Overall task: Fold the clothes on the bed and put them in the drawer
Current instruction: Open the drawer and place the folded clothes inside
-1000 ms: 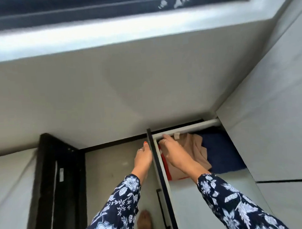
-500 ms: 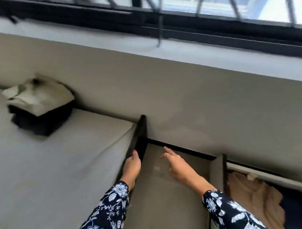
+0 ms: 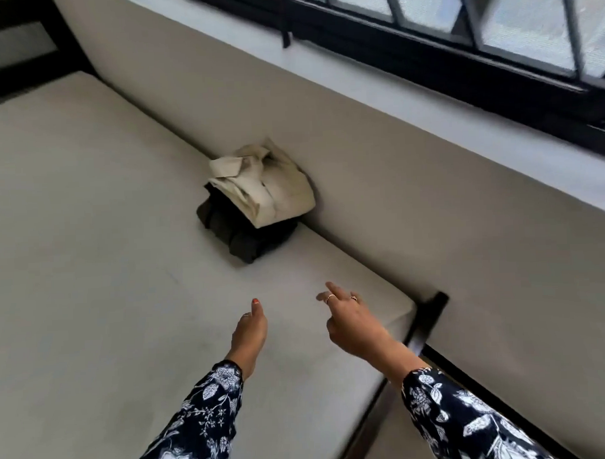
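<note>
Beige shirt (image 3: 263, 182) lies folded on dark garments (image 3: 241, 228), stacked at twelve o'clock against the wall (image 3: 395, 178), on the bed (image 3: 90, 271). Your left hand (image 3: 248, 330) and right hand (image 3: 352, 325) reach toward it, fingers loosely spread, holding nothing. Drawer is out of view.

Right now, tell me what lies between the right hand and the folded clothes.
Only bare mattress, in the head view, between right hand and folded clothes.

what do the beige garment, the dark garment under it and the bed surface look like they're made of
Beige garment: looks like matte woven cloth, perhaps cotton; crisp creases, stiff collar. Dark garment: thicker matte fabric in bulky folds; type unclear. Bed surface: smooth grey fabric cover, taut, almost wrinkle-free.
</note>
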Demonstrator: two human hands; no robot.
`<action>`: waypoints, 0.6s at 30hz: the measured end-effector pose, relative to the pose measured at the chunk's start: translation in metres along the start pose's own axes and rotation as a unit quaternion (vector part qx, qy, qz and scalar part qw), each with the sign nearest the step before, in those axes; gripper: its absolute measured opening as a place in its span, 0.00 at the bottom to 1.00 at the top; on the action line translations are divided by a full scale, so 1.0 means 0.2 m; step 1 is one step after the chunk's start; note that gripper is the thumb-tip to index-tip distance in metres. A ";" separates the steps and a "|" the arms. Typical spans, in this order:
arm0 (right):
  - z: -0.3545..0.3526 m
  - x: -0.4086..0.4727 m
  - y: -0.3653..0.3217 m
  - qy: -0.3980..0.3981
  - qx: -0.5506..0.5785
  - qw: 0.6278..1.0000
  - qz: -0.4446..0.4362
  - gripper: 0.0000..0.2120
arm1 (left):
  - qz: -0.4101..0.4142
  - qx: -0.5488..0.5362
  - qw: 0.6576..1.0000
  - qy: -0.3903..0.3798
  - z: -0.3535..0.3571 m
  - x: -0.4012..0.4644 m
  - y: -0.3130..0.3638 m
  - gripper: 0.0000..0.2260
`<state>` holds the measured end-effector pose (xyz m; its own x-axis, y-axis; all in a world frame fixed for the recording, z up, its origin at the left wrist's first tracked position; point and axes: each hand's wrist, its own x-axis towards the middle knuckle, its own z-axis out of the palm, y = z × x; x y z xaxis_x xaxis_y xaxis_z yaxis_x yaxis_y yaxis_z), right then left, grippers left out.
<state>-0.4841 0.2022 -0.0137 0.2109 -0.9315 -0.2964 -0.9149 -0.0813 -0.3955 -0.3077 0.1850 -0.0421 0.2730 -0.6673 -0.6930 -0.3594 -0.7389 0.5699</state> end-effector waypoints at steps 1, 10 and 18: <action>-0.02 0.09 -0.05 -0.006 -0.010 1.000 -0.005 0.29 | -0.008 -0.015 1.000 0.005 -0.06 0.06 0.01 0.29; -0.17 0.58 -0.25 -0.028 -0.078 0.996 -0.032 0.27 | -0.035 -0.098 0.994 0.026 -0.32 0.39 0.14 0.29; -0.37 1.05 -0.30 0.030 -0.059 0.996 -0.056 0.26 | -0.062 -0.190 0.979 0.022 -0.41 0.69 0.20 0.32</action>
<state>-0.4108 -0.0141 0.0129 0.2955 -0.9336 -0.2026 -0.9217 -0.2228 -0.3177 -0.2111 0.0559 -0.0783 0.3356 -0.5677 -0.7518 0.0356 -0.7898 0.6123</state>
